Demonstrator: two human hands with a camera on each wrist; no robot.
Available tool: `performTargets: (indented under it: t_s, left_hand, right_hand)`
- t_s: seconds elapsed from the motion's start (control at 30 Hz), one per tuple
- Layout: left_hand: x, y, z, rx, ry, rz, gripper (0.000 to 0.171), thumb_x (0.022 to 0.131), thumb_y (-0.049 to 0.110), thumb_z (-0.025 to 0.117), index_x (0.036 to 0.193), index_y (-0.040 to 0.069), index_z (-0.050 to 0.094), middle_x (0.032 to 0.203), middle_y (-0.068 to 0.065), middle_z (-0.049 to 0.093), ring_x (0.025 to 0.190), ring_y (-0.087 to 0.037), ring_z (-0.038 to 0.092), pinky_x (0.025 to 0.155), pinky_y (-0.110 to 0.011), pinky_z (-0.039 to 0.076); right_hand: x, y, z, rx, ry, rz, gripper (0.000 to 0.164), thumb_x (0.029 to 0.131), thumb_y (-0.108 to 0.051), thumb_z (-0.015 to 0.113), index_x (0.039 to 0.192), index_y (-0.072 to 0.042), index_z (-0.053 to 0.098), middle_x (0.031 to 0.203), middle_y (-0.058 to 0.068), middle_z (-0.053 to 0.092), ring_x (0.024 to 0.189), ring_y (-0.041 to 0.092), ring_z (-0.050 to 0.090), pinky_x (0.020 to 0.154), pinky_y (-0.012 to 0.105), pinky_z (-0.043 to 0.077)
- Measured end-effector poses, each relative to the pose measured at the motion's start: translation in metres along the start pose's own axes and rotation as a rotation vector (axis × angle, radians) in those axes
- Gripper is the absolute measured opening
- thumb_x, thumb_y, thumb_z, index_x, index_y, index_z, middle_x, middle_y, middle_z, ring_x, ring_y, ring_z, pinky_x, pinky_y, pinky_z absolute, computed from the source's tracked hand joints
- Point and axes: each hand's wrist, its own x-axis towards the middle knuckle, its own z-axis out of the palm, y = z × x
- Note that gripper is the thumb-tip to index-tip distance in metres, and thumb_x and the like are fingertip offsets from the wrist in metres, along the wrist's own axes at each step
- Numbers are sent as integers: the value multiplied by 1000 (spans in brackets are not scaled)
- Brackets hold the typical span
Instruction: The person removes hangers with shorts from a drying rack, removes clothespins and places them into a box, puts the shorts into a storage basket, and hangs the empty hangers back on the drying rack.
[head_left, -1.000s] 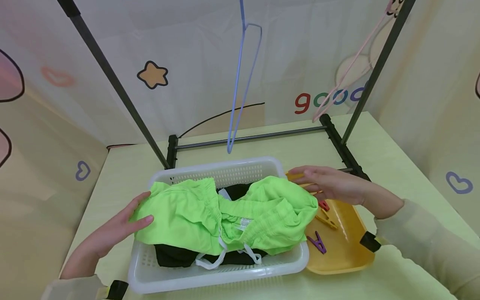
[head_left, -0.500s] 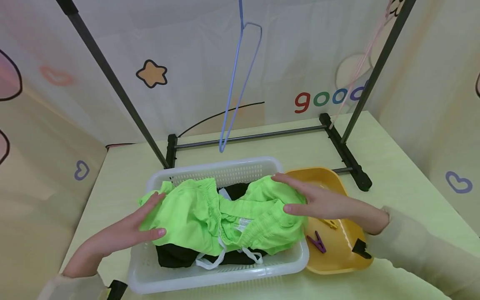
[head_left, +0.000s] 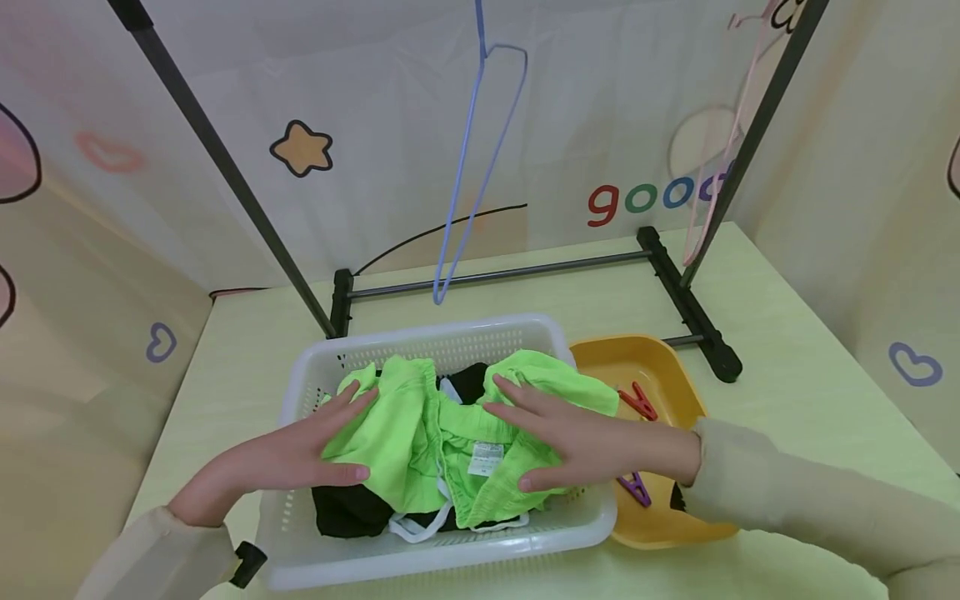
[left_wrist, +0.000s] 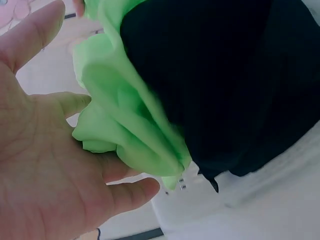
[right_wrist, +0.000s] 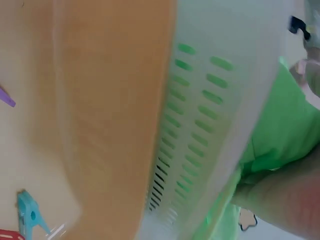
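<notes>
Bright green drawstring shorts (head_left: 405,433) lie bunched in a white perforated basket (head_left: 442,562), on top of black clothing (head_left: 348,510). My left hand (head_left: 307,446) presses the shorts from the left with spread fingers; the left wrist view shows its open palm against the green cloth (left_wrist: 120,110). From the right, my right hand (head_left: 566,429) rests on the shorts, fingers spread and pointing left. A white tag (head_left: 486,458) shows at the waistband between the hands. In the right wrist view, only part of the right hand (right_wrist: 285,195) appears, beside the basket wall (right_wrist: 205,115).
Right of the basket sits a yellow tray (head_left: 637,354) with a red clothespin (head_left: 639,402) and a purple clothespin (head_left: 636,488); a blue clothespin (right_wrist: 31,215) shows in the right wrist view. Behind stands a black rack (head_left: 495,273) with a blue hanger (head_left: 467,183) and a pink hanger (head_left: 723,167).
Both hands have moved inward, the right hand farther left onto the shorts, gathering the green cloth toward the basket's middle. The pink hanger has swung right.
</notes>
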Motion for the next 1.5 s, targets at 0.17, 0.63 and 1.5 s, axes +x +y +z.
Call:
performTargets:
  t_s: [0.17, 0.63, 1.5]
  left_hand:
    - [11, 9, 2, 83, -40, 1, 85, 80, 44, 59, 143, 15, 9, 147, -18, -6, 132, -43, -7, 97, -66, 6]
    - [50, 36, 20, 382, -86, -75, 89, 76, 51, 60, 143, 18, 11, 147, -18, -9, 129, -50, 1, 85, -73, 20]
    - [81, 23, 44, 361, -257, -213, 95, 71, 54, 64, 142, 33, 4, 147, -10, -16, 130, -48, -2, 93, -65, 25]
  right_hand:
    - [13, 3, 5, -105, -53, -38, 79, 83, -47, 53, 143, -17, 13, 149, 11, -3, 135, 35, 2, 104, 56, 13]
    - [29, 16, 17, -353, -203, 26, 80, 78, -61, 48, 142, -31, 9, 149, 0, -9, 134, 34, -13, 94, 70, 8]
    - [53, 28, 30, -123, -422, 7, 79, 81, -58, 47, 142, -30, 5, 149, 4, -7, 134, 39, -1, 103, 58, 15]
